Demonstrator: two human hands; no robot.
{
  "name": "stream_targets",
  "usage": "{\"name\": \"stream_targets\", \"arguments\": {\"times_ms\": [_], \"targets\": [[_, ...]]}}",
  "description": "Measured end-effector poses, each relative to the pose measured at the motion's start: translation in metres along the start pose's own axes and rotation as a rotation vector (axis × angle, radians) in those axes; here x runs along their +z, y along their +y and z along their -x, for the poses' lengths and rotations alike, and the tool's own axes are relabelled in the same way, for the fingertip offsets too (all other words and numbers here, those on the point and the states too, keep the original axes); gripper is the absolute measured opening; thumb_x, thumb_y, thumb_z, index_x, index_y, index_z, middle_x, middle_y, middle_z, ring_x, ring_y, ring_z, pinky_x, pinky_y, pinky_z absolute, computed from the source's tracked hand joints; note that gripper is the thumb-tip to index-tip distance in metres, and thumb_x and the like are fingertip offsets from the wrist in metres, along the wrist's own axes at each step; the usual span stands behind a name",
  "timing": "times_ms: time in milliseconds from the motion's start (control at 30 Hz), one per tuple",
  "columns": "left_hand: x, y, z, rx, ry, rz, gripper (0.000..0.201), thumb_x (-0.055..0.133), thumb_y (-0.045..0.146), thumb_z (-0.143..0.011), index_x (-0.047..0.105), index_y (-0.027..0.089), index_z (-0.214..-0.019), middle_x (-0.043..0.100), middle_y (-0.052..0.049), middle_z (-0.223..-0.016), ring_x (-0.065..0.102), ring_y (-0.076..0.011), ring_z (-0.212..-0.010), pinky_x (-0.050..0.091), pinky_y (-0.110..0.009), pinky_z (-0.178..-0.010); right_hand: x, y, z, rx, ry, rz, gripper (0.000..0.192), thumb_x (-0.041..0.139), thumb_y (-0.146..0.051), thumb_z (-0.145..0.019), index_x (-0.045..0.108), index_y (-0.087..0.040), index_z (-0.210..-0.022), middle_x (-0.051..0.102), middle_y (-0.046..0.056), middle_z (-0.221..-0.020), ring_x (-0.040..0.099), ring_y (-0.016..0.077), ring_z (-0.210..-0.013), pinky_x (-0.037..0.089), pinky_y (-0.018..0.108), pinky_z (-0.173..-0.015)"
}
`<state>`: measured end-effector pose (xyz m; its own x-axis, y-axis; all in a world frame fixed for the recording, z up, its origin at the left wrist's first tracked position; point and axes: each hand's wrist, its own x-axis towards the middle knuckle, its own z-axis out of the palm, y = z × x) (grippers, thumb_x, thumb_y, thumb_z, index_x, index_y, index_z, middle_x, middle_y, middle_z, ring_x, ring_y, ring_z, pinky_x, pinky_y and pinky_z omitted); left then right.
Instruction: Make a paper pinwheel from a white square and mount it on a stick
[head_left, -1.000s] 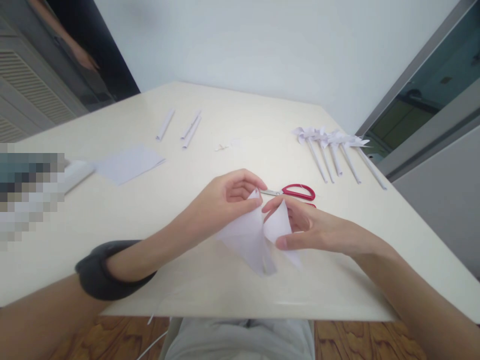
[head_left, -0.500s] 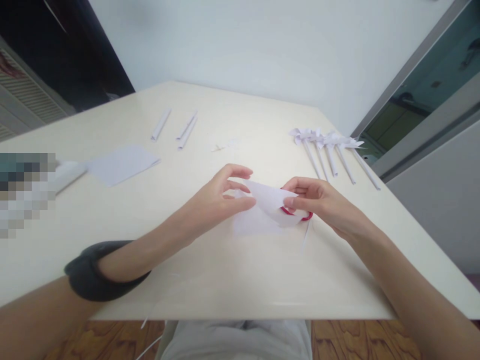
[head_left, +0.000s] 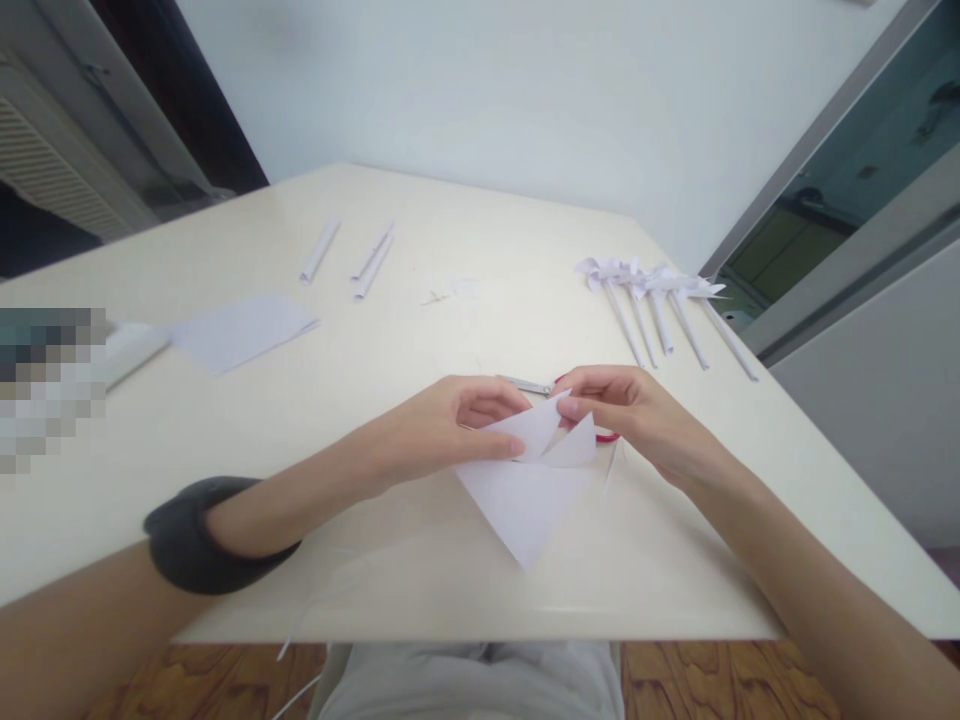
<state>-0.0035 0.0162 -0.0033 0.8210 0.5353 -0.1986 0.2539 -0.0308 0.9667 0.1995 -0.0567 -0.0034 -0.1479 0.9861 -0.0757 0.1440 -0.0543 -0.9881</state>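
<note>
Between my hands is a white sheet of paper (head_left: 525, 510) with slits cut in from its corners; one corner points toward me. My left hand (head_left: 457, 425) pinches its left side, thumb on top and fingers behind. With thumb and fingertips, my right hand (head_left: 607, 395) holds a raised, pointed flap of the same paper. Behind the paper and partly under my right hand lie scissors (head_left: 529, 385); a blade and bits of the red handle show. A dark band sits on my left wrist.
Several paper pinwheels (head_left: 656, 280) on rolled sticks lie at the back right. Three paper rolls (head_left: 321, 250) rest at the back left, near white sheets (head_left: 244, 330). Small scraps (head_left: 442, 297) lie mid-table. A thin paper strip (head_left: 610, 468) is by my right hand.
The paper has turned and come nearer me, one corner now toward the table's front edge. My left hand has moved lower and closed on it. More of the scissors shows.
</note>
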Motion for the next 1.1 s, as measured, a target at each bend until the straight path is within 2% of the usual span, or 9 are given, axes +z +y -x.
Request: {"name": "stream_targets", "arguments": {"times_ms": [233, 433, 633, 800, 933, 1100], "targets": [[0.001, -0.009, -0.004, 0.013, 0.009, 0.029, 0.016, 0.065, 0.031, -0.078, 0.065, 0.020, -0.089, 0.070, 0.000, -0.088, 0.065, -0.0153, -0.085, 0.048, -0.024, -0.074, 0.012, 0.003, 0.000, -0.063, -0.026, 0.061, 0.007, 0.061, -0.019, -0.082, 0.068, -0.018, -0.083, 0.063, 0.001, -0.076, 0.058, 0.0136, -0.074, 0.043, 0.027, -0.068], [0.005, -0.012, -0.002, 0.034, -0.026, 0.018, 0.018, 0.060, 0.035, -0.082, 0.064, 0.019, -0.088, 0.069, -0.001, -0.084, 0.064, -0.0154, -0.079, 0.046, -0.024, -0.068, 0.017, 0.002, 0.001, -0.075, -0.002, 0.088, 0.007, 0.062, -0.024, -0.083, 0.061, -0.018, -0.081, 0.064, 0.002, -0.077, 0.059, 0.0139, -0.071, 0.044, 0.027, -0.064], [0.007, -0.010, 0.000, 0.112, 0.058, -0.017, 0.022, 0.056, 0.036, -0.084, 0.065, 0.018, -0.073, 0.062, 0.003, -0.070, 0.056, -0.0108, -0.067, 0.041, -0.021, -0.059, 0.022, 0.000, 0.003, -0.227, 0.072, 0.300, 0.006, 0.063, -0.023, -0.082, 0.062, -0.018, -0.080, 0.062, 0.001, -0.081, 0.058, 0.0147, -0.075, 0.046, 0.029, -0.071], [0.008, 0.000, 0.004, 0.105, 0.058, -0.016, 0.017, 0.057, 0.029, -0.083, 0.066, 0.018, -0.073, 0.062, 0.002, -0.072, 0.055, -0.0109, -0.068, 0.042, -0.021, -0.062, 0.022, -0.005, 0.006, -0.319, 0.088, 0.366, 0.004, 0.062, -0.022, -0.084, 0.064, -0.018, -0.082, 0.063, 0.002, -0.081, 0.058, 0.0158, -0.077, 0.045, 0.029, -0.070], [0.009, 0.006, 0.007, 0.093, 0.060, -0.020, 0.015, 0.057, 0.026, -0.082, 0.067, 0.017, -0.075, 0.065, 0.001, -0.073, 0.057, -0.0111, -0.068, 0.042, -0.021, -0.062, 0.020, -0.007, 0.005, -0.276, 0.074, 0.262, 0.007, 0.061, -0.022, -0.085, 0.065, -0.019, -0.080, 0.061, 0.001, -0.077, 0.054, 0.0140, -0.074, 0.041, 0.027, -0.065], [0.012, 0.005, 0.008, 0.131, 0.063, -0.076, 0.019, 0.056, 0.028, -0.083, 0.067, 0.017, -0.073, 0.061, 0.002, -0.069, 0.052, -0.0108, -0.065, 0.039, -0.021, -0.059, 0.015, 0.000, 0.002, -0.125, -0.066, 0.067, 0.006, 0.062, -0.024, -0.084, 0.062, -0.020, -0.080, 0.054, -0.002, -0.073, 0.050, 0.0115, -0.070, 0.039, 0.025, -0.065]]}}
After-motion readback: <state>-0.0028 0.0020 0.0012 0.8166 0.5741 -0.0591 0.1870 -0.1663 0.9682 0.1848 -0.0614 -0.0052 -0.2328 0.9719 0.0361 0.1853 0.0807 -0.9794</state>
